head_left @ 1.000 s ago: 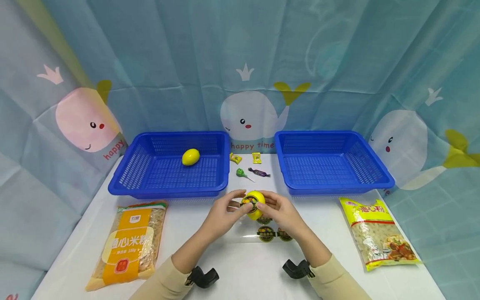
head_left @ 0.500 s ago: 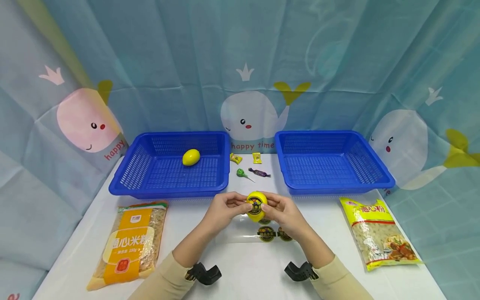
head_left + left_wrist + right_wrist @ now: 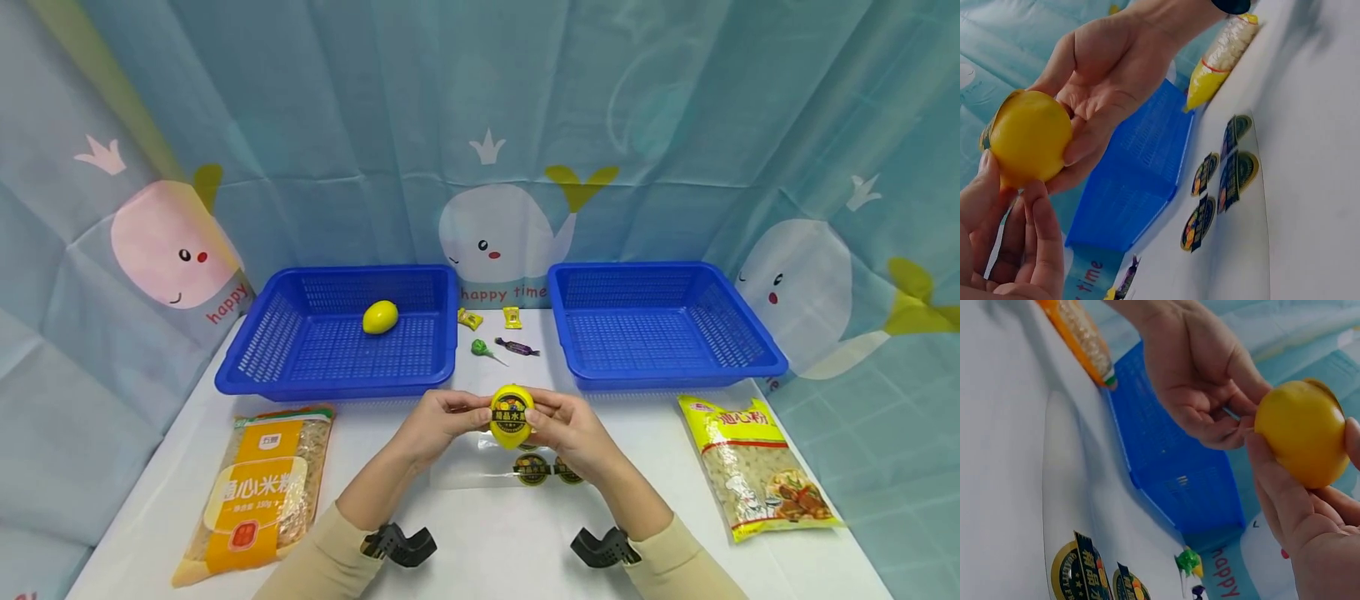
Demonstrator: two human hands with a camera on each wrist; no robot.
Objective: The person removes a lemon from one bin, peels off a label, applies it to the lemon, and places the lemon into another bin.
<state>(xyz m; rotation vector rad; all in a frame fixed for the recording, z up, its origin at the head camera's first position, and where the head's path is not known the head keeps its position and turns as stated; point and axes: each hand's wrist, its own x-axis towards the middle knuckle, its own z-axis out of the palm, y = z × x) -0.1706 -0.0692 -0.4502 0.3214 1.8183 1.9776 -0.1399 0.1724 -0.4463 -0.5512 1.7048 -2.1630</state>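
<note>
A yellow lemon (image 3: 512, 441) is held between both hands above the table's middle. A round black sticker (image 3: 511, 414) with fruit pictures lies on its side facing the head camera. My left hand (image 3: 442, 423) pinches the lemon from the left, thumb at the sticker's edge. From the right, my right hand (image 3: 567, 430) grips it, its thumb also at the sticker. In the right wrist view the lemon (image 3: 1300, 434) shows its plain side, with the right fingers beneath it. Below the hands lies a clear sheet (image 3: 472, 471) carrying several matching stickers (image 3: 532, 469).
A blue basket (image 3: 337, 387) at the left holds another lemon (image 3: 380, 317); a second blue basket (image 3: 675, 382) stands at the right. Between them lie a green lollipop (image 3: 480, 347), a purple-wrapped candy (image 3: 517, 347) and yellow candies (image 3: 512, 317). Pasta bags (image 3: 258, 492) (image 3: 761, 467) flank the hands.
The lemon has turned so its sticker faces the head camera more squarely, and it sits slightly lower. The left thumb has shifted to the sticker's left edge. Both hands keep holding the lemon.
</note>
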